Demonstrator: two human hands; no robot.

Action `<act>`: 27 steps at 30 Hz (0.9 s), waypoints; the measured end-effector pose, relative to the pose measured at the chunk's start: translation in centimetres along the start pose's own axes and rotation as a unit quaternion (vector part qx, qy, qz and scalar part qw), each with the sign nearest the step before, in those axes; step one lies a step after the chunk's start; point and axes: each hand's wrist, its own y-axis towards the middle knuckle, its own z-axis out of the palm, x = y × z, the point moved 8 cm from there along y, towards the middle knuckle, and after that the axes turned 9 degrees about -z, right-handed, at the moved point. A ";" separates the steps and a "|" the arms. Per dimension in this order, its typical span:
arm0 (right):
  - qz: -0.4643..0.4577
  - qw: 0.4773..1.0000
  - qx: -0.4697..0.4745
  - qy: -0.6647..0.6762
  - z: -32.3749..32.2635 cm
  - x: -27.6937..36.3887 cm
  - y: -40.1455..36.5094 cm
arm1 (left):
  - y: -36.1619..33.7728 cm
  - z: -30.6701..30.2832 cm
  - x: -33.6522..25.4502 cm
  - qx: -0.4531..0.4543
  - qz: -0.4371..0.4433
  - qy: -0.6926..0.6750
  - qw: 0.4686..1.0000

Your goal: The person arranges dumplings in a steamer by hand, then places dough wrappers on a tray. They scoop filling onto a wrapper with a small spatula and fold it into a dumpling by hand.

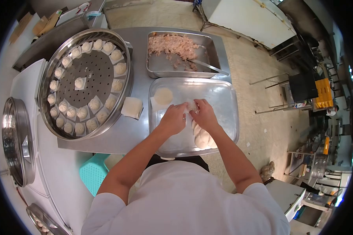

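Over the shallow metal tray (231,113), my left hand (174,118) and my right hand (204,114) meet at a small pleated bun (191,106). The fingers of both hands are closed around it from either side. Left of my left hand, a flat round dough wrapper (163,96) lies on white paper in the tray. Several pale dough pieces (202,138) sit in the tray below my right hand. Behind the tray, a deeper metal pan (150,70) holds minced filling (172,44) and a flat metal utensil (210,67).
A round perforated steamer (86,70) with several pleated buns on paper squares stands at the left. Beside it lies a stack of white paper squares (132,107). A turquoise stool (94,173) is below the table's (141,43) front edge.
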 end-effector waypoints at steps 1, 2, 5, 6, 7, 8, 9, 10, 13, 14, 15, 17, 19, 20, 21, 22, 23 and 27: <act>0.005 1.000 0.000 -0.007 0.1 0.1 -0.1 | -0.2 -0.3 0.2 -0.002 -0.007 -0.010 1.000; 0.010 1.000 0.002 -0.013 0.1 0.1 -0.3 | -0.4 -0.6 0.4 -0.004 -0.014 -0.020 1.000; -0.094 0.995 -0.033 0.021 -0.4 0.6 0.0 | -1.4 -1.9 1.0 -0.031 -0.025 -0.057 0.998; -0.056 0.998 -0.036 0.023 -0.6 0.2 -0.2 | -2.0 -2.6 1.2 -0.043 -0.039 -0.072 0.996; -0.019 0.999 -0.039 0.024 -1.1 0.0 -0.6 | -2.7 -3.4 1.2 -0.056 -0.051 -0.086 0.993; 0.016 0.999 -0.041 0.027 -1.5 -0.3 -0.8 | -3.3 -3.9 1.3 -0.072 -0.065 -0.101 0.990; 0.031 0.999 -0.025 0.019 -1.3 -0.6 -0.8 | -3.8 -4.1 1.4 -0.082 -0.071 -0.102 0.989; 0.046 0.999 -0.008 0.013 -0.8 -0.7 -0.8 | -4.3 -4.3 1.6 -0.092 -0.078 -0.103 0.987; 0.027 0.998 0.036 0.040 0.1 -1.5 0.4 | -5.2 -3.9 1.4 -0.114 -0.106 -0.112 0.981; 0.012 0.997 0.051 0.057 0.5 -1.9 0.7 | -5.5 -3.6 1.3 -0.118 -0.118 -0.116 0.979; -0.017 0.996 0.042 0.073 0.3 -1.9 0.9 | -5.7 -3.4 1.0 -0.123 -0.124 -0.111 0.978; -0.072 0.992 0.025 0.100 -0.2 -2.3 0.8 | -6.0 -2.9 0.6 -0.129 -0.135 -0.103 0.977; -0.058 0.996 0.007 0.072 -1.3 -1.8 0.4 | -6.2 -2.5 0.3 -0.149 -0.153 -0.105 0.971; -0.051 0.997 -0.003 0.058 -1.7 -1.6 0.3 | -6.4 -2.4 0.2 -0.159 -0.162 -0.106 0.968; -0.070 0.996 0.014 0.044 -1.4 -1.2 0.5 | -6.6 -2.3 0.0 -0.167 -0.164 -0.103 0.967; -0.088 0.995 0.030 0.030 -1.0 -0.8 0.7 | -6.9 -2.2 -0.2 -0.174 -0.166 -0.099 0.966; -0.108 0.993 0.046 0.016 -0.6 -0.5 0.7 | -7.2 -2.2 -0.4 -0.182 -0.167 -0.096 0.964; -0.142 0.987 0.071 0.038 1.1 -1.7 0.8 | -9.5 -1.8 -0.8 -0.216 -0.188 -0.091 0.954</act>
